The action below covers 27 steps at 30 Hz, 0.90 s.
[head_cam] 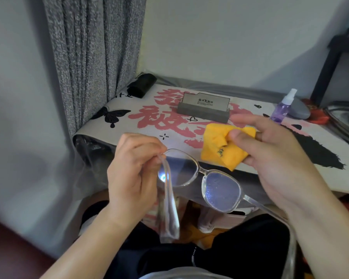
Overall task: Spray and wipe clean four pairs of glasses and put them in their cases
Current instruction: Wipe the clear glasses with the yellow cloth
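Left hand (133, 168) pinches corner hinge of clear plastic-framed glasses (201, 182), droplet-speckled lenses tilted toward right. Right hand (270, 156), fingers curled, grips crumpled soft orange cleaning cloth (224, 150) just above frame. Purple translucent spray bottle (282, 107) stands beyond right hand, grey open box case (204, 109) beyond cloth.

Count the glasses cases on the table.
3: a black soft case at the far left corner, an open grey case mid-table, and a grey oval case behind the spray bottle. Others may be out of frame.
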Available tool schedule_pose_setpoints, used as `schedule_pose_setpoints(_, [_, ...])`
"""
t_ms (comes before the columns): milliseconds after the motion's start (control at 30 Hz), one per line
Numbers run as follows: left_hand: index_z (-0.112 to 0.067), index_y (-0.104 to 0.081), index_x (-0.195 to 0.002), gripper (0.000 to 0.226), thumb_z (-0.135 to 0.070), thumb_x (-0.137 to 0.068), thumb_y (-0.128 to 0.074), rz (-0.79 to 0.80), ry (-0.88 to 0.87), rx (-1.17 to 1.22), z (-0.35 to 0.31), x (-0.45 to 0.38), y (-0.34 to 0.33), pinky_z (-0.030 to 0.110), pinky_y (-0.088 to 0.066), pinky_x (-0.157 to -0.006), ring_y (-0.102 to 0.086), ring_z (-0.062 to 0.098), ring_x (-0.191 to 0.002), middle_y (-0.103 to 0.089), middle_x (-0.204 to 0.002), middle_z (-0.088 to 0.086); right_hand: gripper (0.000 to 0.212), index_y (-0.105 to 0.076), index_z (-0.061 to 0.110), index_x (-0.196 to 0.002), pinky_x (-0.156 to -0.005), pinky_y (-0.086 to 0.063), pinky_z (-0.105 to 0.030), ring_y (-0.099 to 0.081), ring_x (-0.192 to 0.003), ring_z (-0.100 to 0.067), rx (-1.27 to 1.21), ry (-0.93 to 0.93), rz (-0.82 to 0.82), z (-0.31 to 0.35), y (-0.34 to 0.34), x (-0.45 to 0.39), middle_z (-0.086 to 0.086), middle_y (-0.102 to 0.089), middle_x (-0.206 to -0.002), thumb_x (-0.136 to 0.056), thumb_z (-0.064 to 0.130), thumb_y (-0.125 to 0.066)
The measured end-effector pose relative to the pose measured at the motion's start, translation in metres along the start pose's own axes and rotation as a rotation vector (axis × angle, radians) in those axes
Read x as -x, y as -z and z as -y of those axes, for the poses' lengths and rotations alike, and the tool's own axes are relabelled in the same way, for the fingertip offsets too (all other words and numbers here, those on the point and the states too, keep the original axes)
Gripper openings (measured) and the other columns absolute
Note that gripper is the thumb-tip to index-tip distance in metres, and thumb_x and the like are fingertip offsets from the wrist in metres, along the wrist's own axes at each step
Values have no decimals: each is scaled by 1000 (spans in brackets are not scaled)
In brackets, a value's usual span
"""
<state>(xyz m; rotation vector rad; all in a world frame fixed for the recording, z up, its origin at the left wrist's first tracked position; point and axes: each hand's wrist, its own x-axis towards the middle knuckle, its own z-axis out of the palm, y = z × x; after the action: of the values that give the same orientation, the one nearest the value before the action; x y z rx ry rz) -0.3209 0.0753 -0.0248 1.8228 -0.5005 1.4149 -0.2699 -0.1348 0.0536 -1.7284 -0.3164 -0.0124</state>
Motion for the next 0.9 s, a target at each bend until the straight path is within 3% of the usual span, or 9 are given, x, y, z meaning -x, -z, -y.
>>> schedule_pose_setpoints(67, [-9,-56,-103,13,2,-97,-52,4,-9,-22,6,0,1,44,-48,-75,-59,32,-83,-62,-94,6,17,-78,29,-97,-98,-53,-57,-73,-95,-33,-49,-35,127,1,-4,11,-11,-77,-98,-80,27,-74])
schedule_pose_setpoints(167, [-9,-57,-101,11,0,-97,-55,2,5,-74,16,-3,4,35,-47,-80,-57,29,-83,-64,-93,8,25,-79,23,-100,-98,-55,-50,-71,-101,-35,-81,-105,296,-1,-3,29,-11,-76,-103,-83,38,-69])
schedule_pose_setpoints(267, [-9,-59,-101,8,-3,-99,-55,19,7,-89,19,-5,8,30,-43,-84,-57,28,-85,-63,-94,4,40,-74,16,-114,-77,-61,-33,-75,-96,-30,-244,-196,338,-1,1,35,-14,-76,-107,-94,44,-53])
schedule_pose_setpoints(367, [-6,-58,-100,21,11,-89,-59,17,-56,-99,19,-7,8,35,-43,-79,-58,35,-78,-65,-89,14,35,-72,15,-117,-65,-60,-33,-74,-85,-30,-323,-249,309,-1,6,28,-18,-75,-104,-96,28,-48])
schedule_pose_setpoints(533, [-6,-60,-99,21,12,-88,-62,39,-108,-107,15,-12,11,40,-45,-75,-59,32,-82,-67,-90,13,29,-73,11,-104,-74,-59,-30,-72,-87,-23,18,-261,566,-5,0,17,-12,-75,-101,-77,2,-81])
schedule_pose_setpoints(633, [-7,-61,-99,21,11,-88,-61,65,-120,-111,11,-16,13,38,-44,-75,-58,31,-81,-68,-88,14,16,-68,5,-99,-78,-60,-40,-74,-80,-27,183,-310,705,-8,-12,20,-15,-76,-88,-84,0,-75])
schedule_pose_setpoints(733, [-7,-62,-99,18,8,-89,-62,96,-111,-101,8,-17,14,40,-43,-74,-56,33,-80,-69,-88,14,14,-66,5,-100,-70,-58,-28,-74,-75,-18,328,-255,748,-7,-20,21,-10,-76,-82,-87,5,-71])
schedule_pose_setpoints(800, [-7,-63,-98,17,8,-90,-61,103,-103,-80,7,-19,15,42,-43,-74,-55,33,-81,-69,-89,14,9,-67,4,-101,-78,-62,-37,-75,-78,-23,314,-252,745,-6,-22,22,-13,-76,-88,-93,8,-67])
schedule_pose_setpoints(900, [-8,-63,-96,17,8,-89,-62,112,-85,-53,6,-21,17,42,-43,-75,-54,29,-85,-69,-89,11,24,-67,0,-101,-87,-59,-42,-75,-86,-28,245,-286,782,-8,-20,23,-15,-77,-92,-103,20,-56])
